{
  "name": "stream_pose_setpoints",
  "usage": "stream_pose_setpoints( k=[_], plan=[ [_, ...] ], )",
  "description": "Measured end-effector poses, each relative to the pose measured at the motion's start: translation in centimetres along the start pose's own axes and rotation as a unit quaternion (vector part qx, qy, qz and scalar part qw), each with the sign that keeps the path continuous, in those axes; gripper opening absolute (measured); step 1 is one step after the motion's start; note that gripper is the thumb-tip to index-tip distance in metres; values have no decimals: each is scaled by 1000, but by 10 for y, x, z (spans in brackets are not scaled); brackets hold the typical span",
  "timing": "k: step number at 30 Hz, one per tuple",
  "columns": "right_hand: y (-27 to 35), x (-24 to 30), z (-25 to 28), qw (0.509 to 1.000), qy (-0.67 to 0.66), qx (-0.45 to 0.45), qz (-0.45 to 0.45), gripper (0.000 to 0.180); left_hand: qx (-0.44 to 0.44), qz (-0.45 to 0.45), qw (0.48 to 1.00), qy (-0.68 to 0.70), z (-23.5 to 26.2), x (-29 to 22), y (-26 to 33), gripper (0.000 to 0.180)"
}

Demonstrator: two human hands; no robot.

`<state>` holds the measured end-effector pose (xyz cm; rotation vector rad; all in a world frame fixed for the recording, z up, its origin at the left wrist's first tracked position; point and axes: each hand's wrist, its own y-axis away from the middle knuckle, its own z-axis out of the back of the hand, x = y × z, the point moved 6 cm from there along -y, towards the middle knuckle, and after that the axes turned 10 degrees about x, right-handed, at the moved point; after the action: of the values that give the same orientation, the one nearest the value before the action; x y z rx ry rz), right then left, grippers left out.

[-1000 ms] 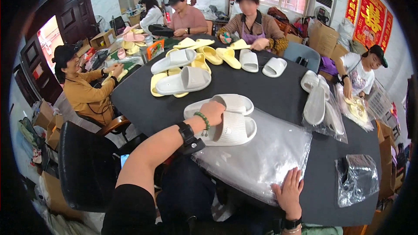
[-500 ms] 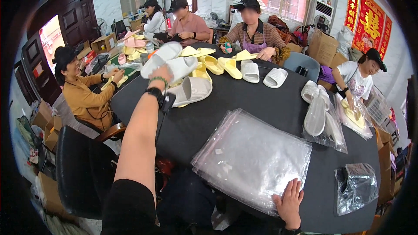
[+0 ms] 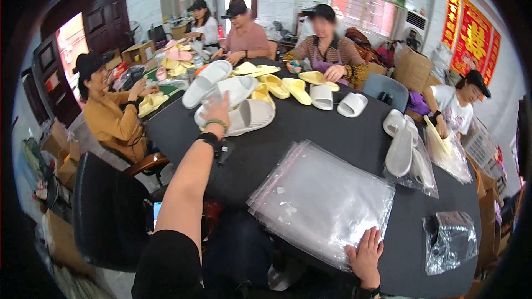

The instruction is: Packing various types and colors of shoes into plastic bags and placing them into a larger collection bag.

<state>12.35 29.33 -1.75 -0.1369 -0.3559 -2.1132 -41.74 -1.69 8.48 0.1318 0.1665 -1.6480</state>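
Left hand (image 3: pixel 217 112) outstretched, fingers clamped on white slipper (image 3: pixel 206 83) above slipper pile. Right hand (image 3: pixel 365 254) flat, fingers spread, pressing stack of clear plastic bags (image 3: pixel 321 199) on black table (image 3: pixel 343 133).

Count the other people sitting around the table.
5. One in a mustard top at the left; two in caps, white top and pink top, at the far end; one in stripes beside them; one in white at the right. Others may be hidden.
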Motion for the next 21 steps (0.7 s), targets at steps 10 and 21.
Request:
stream_pose_setpoints(
  k=[10, 21],
  plan=[
    [7, -4, -5, 1000, 6, 15, -18, 88, 97, -640, 762, 2, -25, -200, 260, 54],
    [-4, -20, 29, 967, -210, -68, 125, 70, 210, -704, 677, 49, -120, -198, 318, 53]
  ],
)
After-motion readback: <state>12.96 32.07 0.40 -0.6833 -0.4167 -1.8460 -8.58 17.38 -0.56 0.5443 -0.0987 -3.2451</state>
